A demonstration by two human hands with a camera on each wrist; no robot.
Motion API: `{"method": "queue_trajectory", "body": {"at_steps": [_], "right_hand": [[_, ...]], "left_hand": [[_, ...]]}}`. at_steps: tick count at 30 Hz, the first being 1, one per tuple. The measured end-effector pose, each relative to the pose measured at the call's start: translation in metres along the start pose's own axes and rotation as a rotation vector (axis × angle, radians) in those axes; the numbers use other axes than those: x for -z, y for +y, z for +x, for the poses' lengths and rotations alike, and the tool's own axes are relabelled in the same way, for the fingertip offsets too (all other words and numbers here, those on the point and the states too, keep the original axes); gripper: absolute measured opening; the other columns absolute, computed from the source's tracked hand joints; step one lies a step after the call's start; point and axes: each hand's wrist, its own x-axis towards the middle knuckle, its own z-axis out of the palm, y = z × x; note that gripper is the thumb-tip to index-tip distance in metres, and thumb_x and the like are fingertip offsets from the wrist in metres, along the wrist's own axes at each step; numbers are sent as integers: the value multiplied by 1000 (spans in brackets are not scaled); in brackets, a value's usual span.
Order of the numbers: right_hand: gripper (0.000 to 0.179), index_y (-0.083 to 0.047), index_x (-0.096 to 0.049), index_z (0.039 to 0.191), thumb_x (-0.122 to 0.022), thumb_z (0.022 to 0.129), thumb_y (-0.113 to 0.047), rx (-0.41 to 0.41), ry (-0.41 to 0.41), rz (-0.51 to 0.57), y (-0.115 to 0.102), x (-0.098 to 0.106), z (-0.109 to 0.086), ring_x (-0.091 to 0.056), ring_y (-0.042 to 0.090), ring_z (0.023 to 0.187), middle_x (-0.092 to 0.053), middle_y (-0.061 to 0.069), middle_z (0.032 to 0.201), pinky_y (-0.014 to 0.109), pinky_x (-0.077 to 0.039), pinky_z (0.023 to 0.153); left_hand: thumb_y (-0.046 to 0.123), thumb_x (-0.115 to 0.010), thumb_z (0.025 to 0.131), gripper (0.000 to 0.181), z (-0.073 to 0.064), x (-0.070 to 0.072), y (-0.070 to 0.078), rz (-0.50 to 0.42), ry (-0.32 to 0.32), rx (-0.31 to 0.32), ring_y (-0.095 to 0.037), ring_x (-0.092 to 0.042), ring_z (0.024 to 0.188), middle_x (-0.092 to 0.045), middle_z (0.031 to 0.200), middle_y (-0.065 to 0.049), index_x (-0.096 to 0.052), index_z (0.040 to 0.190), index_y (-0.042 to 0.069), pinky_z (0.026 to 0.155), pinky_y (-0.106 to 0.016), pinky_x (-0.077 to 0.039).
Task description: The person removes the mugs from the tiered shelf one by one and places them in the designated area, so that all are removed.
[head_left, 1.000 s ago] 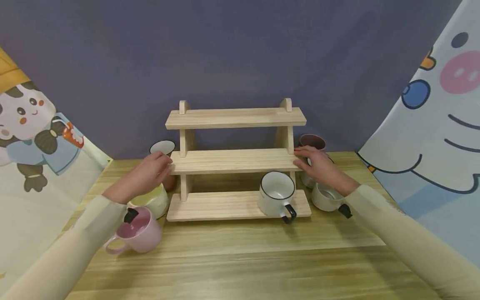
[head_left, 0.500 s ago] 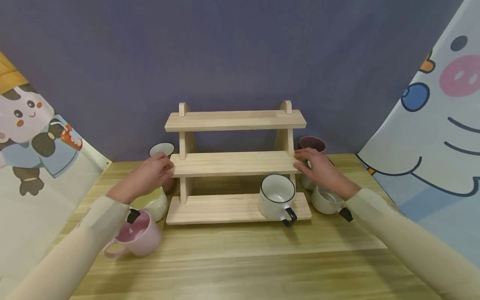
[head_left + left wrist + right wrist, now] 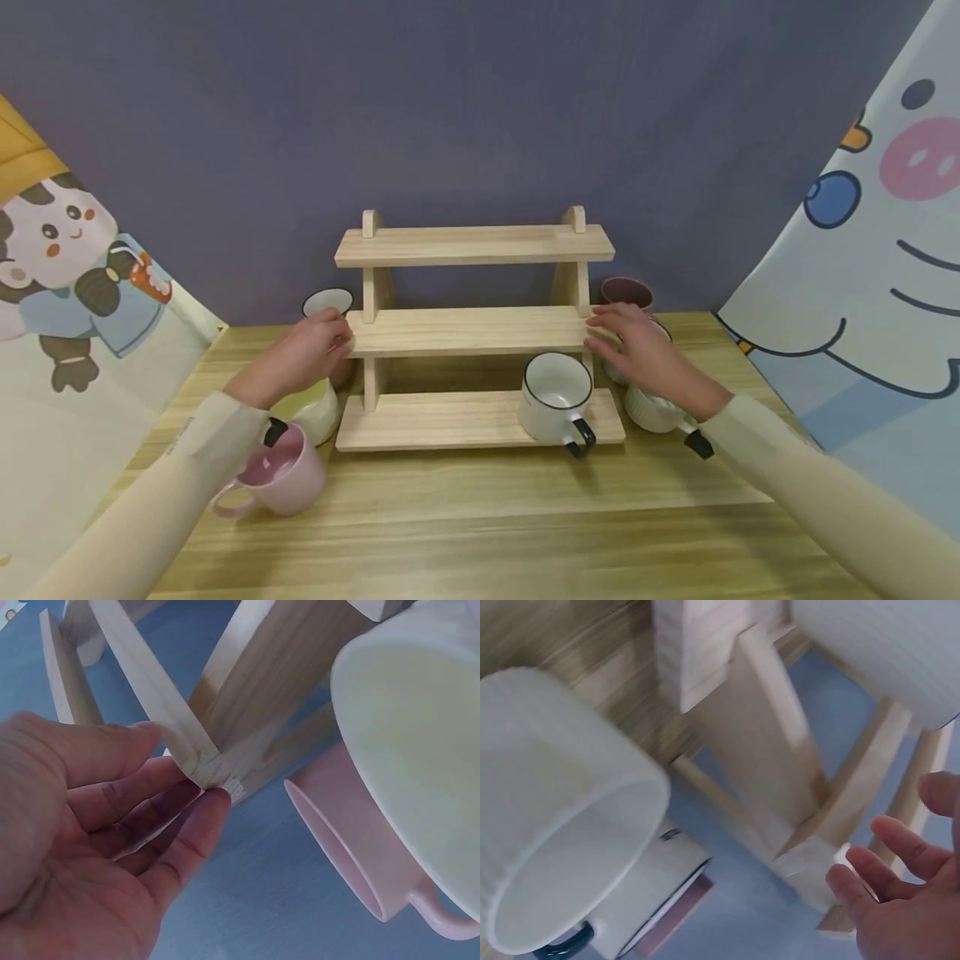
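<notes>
A three-tier wooden display shelf (image 3: 472, 329) stands against the back in the head view. My left hand (image 3: 303, 354) pinches the left end of its middle board, thumb on one side and fingers on the other in the left wrist view. At the opposite end, my right hand (image 3: 641, 350) has its fingers loosely extended; the right wrist view shows those fingers (image 3: 907, 855) beside the board end, and contact there is unclear. On the bottom board sits a white enamel mug (image 3: 551, 400) with a dark rim and black handle, towards the right.
Left of the shelf are a pink mug (image 3: 288, 479), a cup with a yellow-green inside (image 3: 322, 408) and a dark-rimmed cup (image 3: 327, 300). A maroon cup (image 3: 626, 292), a dark-rimmed mug (image 3: 662, 327) and a ribbed white cup (image 3: 651, 412) stand at right, partly hidden.
My right hand has drawn back slightly, down and to the right. The left hand keeps its place on the shelf. The head view has shifted a little; the mugs have not visibly moved.
</notes>
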Motion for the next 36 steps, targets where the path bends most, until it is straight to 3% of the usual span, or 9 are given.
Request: {"method": "queue_trajectory", "body": {"at_steps": [8, 16, 25, 36], "right_hand": [[53, -1, -56, 127, -56, 94, -42, 14, -118, 51, -40, 2, -9, -41, 32, 124, -44, 15, 136, 50, -37, 98], [77, -7, -57, 127, -58, 79, -67, 23, -189, -25, -68, -2, -13, -50, 26, 115, -50, 8, 127, 45, -44, 91], [73, -5, -60, 122, -72, 73, -57, 33, -144, -70, -71, -6, -11, -54, 26, 105, -54, 10, 119, 45, -46, 83], [66, -2, -63, 112, -77, 65, -46, 81, -75, -53, -69, -11, -10, -52, 20, 95, -55, 7, 108, 37, -48, 74]], "left_hand": [[-4, -60, 86, 5, 1, 0, 2, 5, 18, -16, -25, -57, 76, -55, 87, -10, -64, 84, -2, 71, -40, -49], [-3, -60, 86, 4, 1, 2, 3, 7, 10, -28, -24, -57, 74, -55, 86, -10, -64, 83, -4, 69, -39, -50], [-4, -63, 83, 2, 2, 3, 2, 4, 34, -50, -25, -58, 73, -56, 85, -10, -63, 83, -6, 68, -40, -50], [-3, -63, 84, 2, 3, 0, 3, 35, 30, -21, -25, -57, 72, -55, 84, -11, -62, 83, -5, 68, -41, -50]]}}
